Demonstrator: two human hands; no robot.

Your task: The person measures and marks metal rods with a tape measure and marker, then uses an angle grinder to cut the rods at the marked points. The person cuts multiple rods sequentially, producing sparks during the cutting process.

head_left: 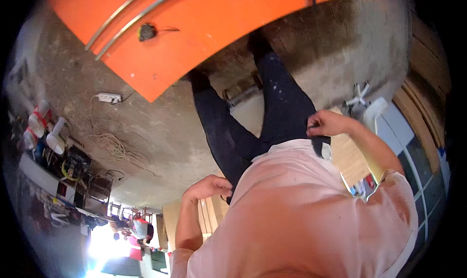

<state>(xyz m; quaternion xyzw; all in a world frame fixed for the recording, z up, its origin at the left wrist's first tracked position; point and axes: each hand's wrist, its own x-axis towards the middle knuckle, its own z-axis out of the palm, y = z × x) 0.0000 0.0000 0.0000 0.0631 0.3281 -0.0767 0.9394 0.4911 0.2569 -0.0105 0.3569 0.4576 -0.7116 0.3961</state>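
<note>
Seen from above. The grey, dusty concrete floor (160,132) gives open room on the person's left. A large flat orange panel with two metal rails (194,30) spans the top, its lower corner ending just ahead of the feet, so forward room is limited. Stacked brown boards (428,83) bound the right edge. The dark trousers (277,93) stand below the panel. The right hand (328,123) is closed, pinching dark fabric at the hip. The left hand (209,186) curls at the waist; its grip cannot be told. A white power strip (109,97) and coiled cable (114,149) lie well apart, left.
</note>
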